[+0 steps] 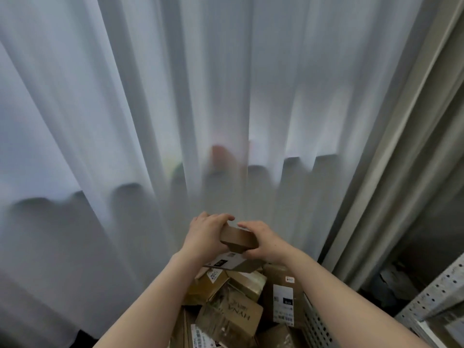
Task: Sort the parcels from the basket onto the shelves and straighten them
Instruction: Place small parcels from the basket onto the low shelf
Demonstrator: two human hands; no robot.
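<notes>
I see my two bare hands holding a small brown cardboard box [238, 238] between them, lifted just above a heap of parcels [226, 305]. My left hand [204, 236] curls its fingers over the box's far edge; my right hand [267, 243] grips its right end. The heap fills a basket [313, 325] with a perforated wall, low in the view. A pale sheer curtain [150, 96] hangs behind. A perforated metal shelf frame [431, 297] stands at the lower right, well apart from the box.
</notes>
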